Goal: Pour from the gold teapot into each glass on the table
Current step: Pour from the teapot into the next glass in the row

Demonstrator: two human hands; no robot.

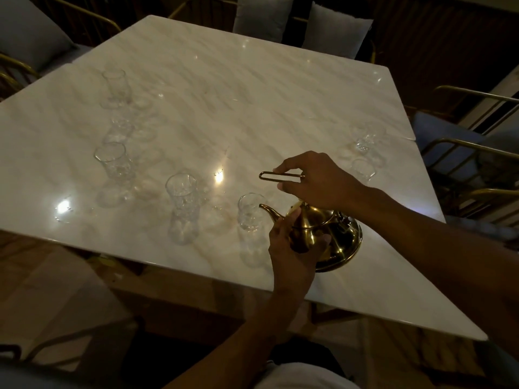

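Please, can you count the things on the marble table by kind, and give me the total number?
Clear glasses: 7, namely; the dim ones are hard to make out.
Gold metal teapot: 1, held by the left hand and the right hand.
Total: 8

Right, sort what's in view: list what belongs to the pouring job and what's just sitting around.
Belongs to the job:
gold teapot
left hand on its body
right hand on its handle
glass at the spout
the other glasses, e.g. tall glass

Just around:
marble table
grey cushions
gold-framed chairs
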